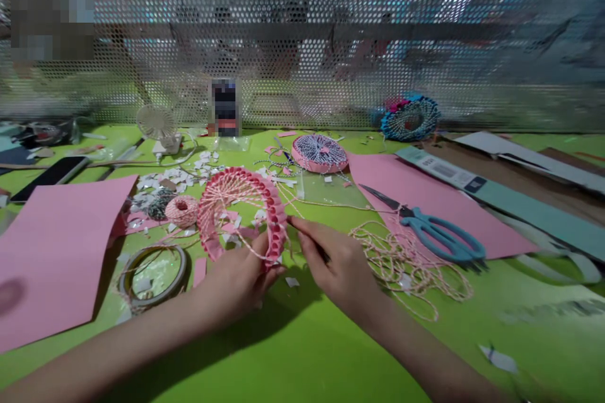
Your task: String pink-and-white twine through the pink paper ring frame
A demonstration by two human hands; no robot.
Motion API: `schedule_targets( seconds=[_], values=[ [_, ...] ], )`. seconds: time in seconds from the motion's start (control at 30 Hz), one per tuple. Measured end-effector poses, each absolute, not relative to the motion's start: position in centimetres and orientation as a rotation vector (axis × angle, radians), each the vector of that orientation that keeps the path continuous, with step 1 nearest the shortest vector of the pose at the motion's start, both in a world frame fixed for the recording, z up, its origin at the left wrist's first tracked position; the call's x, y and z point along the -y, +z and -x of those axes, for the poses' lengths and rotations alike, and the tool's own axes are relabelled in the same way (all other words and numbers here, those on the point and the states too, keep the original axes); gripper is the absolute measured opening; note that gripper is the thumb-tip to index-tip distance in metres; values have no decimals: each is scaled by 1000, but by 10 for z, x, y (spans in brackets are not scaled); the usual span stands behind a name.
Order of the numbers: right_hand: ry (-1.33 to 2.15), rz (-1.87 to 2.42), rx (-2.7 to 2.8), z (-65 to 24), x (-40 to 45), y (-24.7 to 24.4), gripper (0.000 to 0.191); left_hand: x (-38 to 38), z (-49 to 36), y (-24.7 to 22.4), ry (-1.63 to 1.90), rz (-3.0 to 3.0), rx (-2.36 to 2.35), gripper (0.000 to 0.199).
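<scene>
My left hand (231,286) grips the lower edge of a pink woven ring (241,214), a round frame strung with pale twine. My right hand (335,262) pinches a thin dark stick (309,238) at the ring's right rim. A loose tangle of pink twine (406,271) lies to the right of that hand, and blue-handled scissors (439,233) rest on a pink card sheet (439,204) beyond it. Left of the ring sit a ball of pink twine (181,211) and a roll of tape (152,277).
Paper scraps (170,179) litter the green table (302,352). A round woven pink piece (319,153), a blue woven ring (409,118), a pink card sheet (57,245), a small fan (155,123) and a phone (50,178) stand around. A perforated metal screen (302,31) closes the far side.
</scene>
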State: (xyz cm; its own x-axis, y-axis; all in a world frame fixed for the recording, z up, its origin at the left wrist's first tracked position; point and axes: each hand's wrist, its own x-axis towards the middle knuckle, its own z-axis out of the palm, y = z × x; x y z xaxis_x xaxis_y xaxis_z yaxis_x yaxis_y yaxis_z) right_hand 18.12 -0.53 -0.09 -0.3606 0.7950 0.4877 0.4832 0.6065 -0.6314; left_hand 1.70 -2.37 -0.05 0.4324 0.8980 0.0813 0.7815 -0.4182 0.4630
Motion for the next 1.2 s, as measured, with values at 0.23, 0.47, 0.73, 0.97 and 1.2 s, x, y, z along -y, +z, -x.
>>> schedule_targets(
  seconds=[0.23, 0.47, 0.73, 0.97, 1.2],
  values=[
    [1169, 898, 1722, -184, -1, -2, 22, 24, -13, 5, 367, -2552, -1425, 11],
    [1540, 857, 1499, -184, -2, 2, 11, 23, -11, 4, 349, -2723, -1226, 14],
    [1038, 1032, 1779, -182, 6, 1, 14, 20, -8, 5, 364, -2605, -1202, 24],
    [745, 1185, 1961, -182, 2, -5, 27, 10, 0, 13, 487, -2235, -1369, 40],
    [680, 1189, 2044, -172, 4, -10, 34, 13, -11, 17, 677, -1900, -1277, 24]
  ],
)
